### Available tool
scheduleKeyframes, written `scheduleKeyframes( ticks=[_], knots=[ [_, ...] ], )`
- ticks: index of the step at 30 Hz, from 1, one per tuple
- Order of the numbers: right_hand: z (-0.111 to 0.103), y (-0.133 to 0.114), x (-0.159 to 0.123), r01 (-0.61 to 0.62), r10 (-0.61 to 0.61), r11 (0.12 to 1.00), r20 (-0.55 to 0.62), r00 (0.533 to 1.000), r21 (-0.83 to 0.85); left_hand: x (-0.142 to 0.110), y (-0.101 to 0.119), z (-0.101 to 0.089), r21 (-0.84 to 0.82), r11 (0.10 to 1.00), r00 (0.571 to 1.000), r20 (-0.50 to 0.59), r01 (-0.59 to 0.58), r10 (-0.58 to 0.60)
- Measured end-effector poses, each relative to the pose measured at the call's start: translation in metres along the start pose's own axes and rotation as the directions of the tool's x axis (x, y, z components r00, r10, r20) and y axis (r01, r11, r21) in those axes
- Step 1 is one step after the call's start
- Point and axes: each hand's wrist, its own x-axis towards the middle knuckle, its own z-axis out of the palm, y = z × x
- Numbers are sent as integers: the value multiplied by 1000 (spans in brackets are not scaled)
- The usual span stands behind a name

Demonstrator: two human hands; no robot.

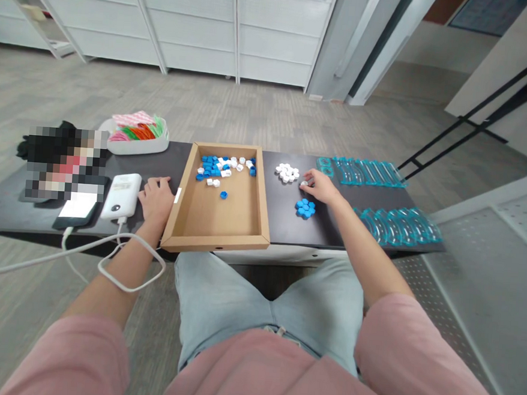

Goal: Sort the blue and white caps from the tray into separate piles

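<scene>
My right hand [320,186] pinches a small white hexagonal piece [304,184] just above or on the dark table. Close to it, white hexagonal pieces [287,173] lie grouped together, and a cluster of blue hexagonal pieces [305,209] sits nearer to me. My left hand [157,201] rests on the table with its fingers spread, beside the left wall of a shallow cardboard box [217,242]. Inside that box are loose blue pieces [209,166] and white pieces [234,162], mostly toward its far end, with one blue piece [223,195] apart near the middle.
Teal-edged clear parts [368,173] line the right of the table [283,229], with another row [401,227] nearer me. Left stand a white power bank [122,196], a phone [79,205] and a white basket [138,146] of colourful strips. A white cable [93,244] loops over my left forearm.
</scene>
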Motion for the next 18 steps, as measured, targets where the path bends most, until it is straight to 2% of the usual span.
scheduleKeyframes(
  ticks=[7, 9, 12, 15, 18],
  knots=[
    [24, -8, 14, 12, -5, 979, -35, 999, 206, -2, 2, -2, 9, 1000, 1000, -3, 5, -5],
    [24, -10, 15, 29, -22, 977, -35, 999, 209, -1, 1, -1, 14, 1000, 1000, -11, 7, -7],
    [21, -16, 13, 68, -59, 989, -70, 996, 128, 0, -1, 2, 9, 1000, 1000, -3, 9, -9],
    [20, -36, 10, 121, -115, 990, -81, 990, 67, 0, -2, 3, 3, 1000, 1000, 10, 7, -7],
    [29, -73, 9, 244, -248, 965, 35, 968, 92, 0, -4, 3, -2, 1000, 1000, 19, 1, -1]
  ],
)
